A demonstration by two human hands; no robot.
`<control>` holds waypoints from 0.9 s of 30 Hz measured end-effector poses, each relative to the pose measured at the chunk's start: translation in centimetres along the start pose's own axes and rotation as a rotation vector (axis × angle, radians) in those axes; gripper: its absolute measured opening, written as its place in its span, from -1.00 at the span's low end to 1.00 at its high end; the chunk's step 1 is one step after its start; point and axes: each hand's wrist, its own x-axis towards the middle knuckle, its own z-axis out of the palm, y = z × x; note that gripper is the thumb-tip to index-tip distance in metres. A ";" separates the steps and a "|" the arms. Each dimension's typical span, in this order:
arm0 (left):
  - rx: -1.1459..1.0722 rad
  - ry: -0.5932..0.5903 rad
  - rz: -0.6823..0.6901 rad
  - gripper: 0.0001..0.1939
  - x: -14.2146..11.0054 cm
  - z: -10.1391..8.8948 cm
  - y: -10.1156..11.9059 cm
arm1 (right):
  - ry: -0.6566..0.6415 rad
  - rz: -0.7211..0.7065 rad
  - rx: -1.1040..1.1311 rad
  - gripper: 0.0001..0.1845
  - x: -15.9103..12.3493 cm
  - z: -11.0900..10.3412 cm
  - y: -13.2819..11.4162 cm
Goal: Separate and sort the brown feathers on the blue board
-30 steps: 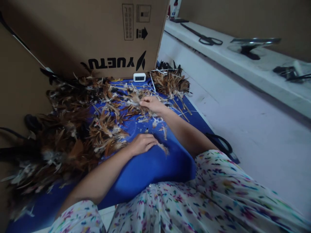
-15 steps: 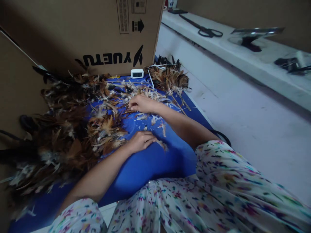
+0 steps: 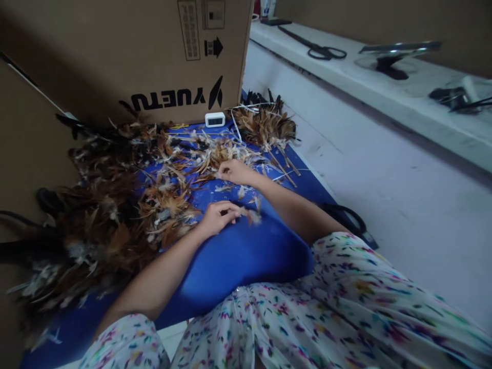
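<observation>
"What have you got in your left hand?"

"A small, downy, tan-and-white feather [image 3: 251,216]. The thumb and fingers of my left hand [image 3: 217,219] are pinched together at one end, so its fluff sticks out freely over the smooth blue surface [image 3: 246,256]. I'd say I hold it by the tip so the soft part isn't crushed."

"And the right?"

"My right hand [image 3: 237,172] is farther out, fingers curled and drawn together, beside the loose pile of ginger and white feathers [image 3: 215,154]. I can't tell whether they pinch anything; pale fluff lies right at their tips."

"There's a lot more on your left."

"Yes, a deep, shaggy heap of dark brown feathers [image 3: 115,230], glossy in places, with whitish down at the ends. It spreads along that side, probably to leave me some smooth blue to work over."

"What about the far corner?"

"A fanned bundle of brown and black feathers [image 3: 265,123], with a thin white strap [image 3: 235,128] across it, perhaps to keep it gathered. Slim, straight, tan sticks [image 3: 283,167] jut out just below it. The little white plastic digital clock [image 3: 214,120] stands upright against the big brown cardboard box [image 3: 154,56], likely where I can glance at it."
</observation>
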 end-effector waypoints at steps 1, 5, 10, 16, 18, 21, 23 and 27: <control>-0.097 0.047 -0.066 -0.76 0.1 -0.1 0.0 | 0.034 0.056 0.151 -0.95 -0.3 -0.2 0.0; -0.467 0.267 -0.215 -0.69 0.7 -0.4 0.1 | 0.095 0.240 0.700 -0.91 -2.1 -1.0 -0.3; -0.667 0.371 -0.292 -0.70 1.3 -0.9 0.3 | 0.072 0.314 1.071 -0.80 -4.8 -1.3 -1.0; -0.767 0.428 -0.380 -0.68 1.4 -1.2 0.5 | 0.063 0.248 1.040 -0.72 -6.6 0.3 -1.3; -0.773 0.422 -0.397 -0.68 1.5 -1.2 0.5 | 0.085 0.219 0.986 -0.73 -6.8 0.9 -1.6; -0.781 0.417 -0.418 -0.69 1.5 -1.3 0.3 | 0.104 0.168 0.954 -0.77 -7.0 1.4 -1.8; -0.783 0.419 -0.431 -0.69 1.5 -1.4 0.3 | 0.115 0.141 0.930 -0.80 -6.9 1.7 -1.7; -0.750 0.415 -0.443 -0.69 1.5 -1.3 0.4 | 0.148 0.101 0.872 -0.82 -6.8 2.2 -1.0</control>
